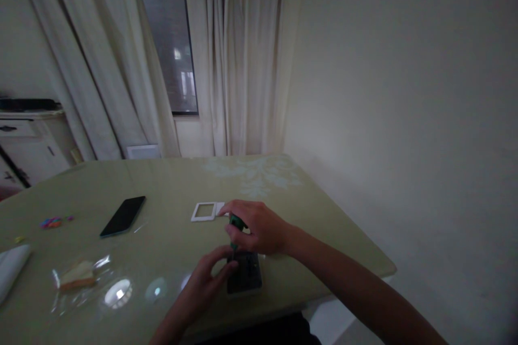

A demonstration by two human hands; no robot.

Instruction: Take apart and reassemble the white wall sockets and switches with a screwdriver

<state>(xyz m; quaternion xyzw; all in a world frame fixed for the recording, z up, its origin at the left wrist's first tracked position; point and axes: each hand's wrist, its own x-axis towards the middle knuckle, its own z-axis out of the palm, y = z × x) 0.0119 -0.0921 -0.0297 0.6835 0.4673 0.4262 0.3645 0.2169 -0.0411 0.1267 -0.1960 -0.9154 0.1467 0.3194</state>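
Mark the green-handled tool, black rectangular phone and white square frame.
Green-handled tool [235, 221], head view: handle.
Black rectangular phone [123, 216], head view: mid-screen.
White square frame [203, 219], head view: near edge.

Black phone [123, 216], bread [78, 275], pale curtains [246, 59]

Cream curtains [246, 54] hang either side of a dark window [165, 27] with bright spots in its glass, and a plain wall [404, 91] fills the right side. A white cabinet [36, 143] with dark handles stands at far left. Dim light glints off the glossy green table [335, 221], pale leaves [259, 172] patterning its far end; a white shape [332, 319] below may be a chair.
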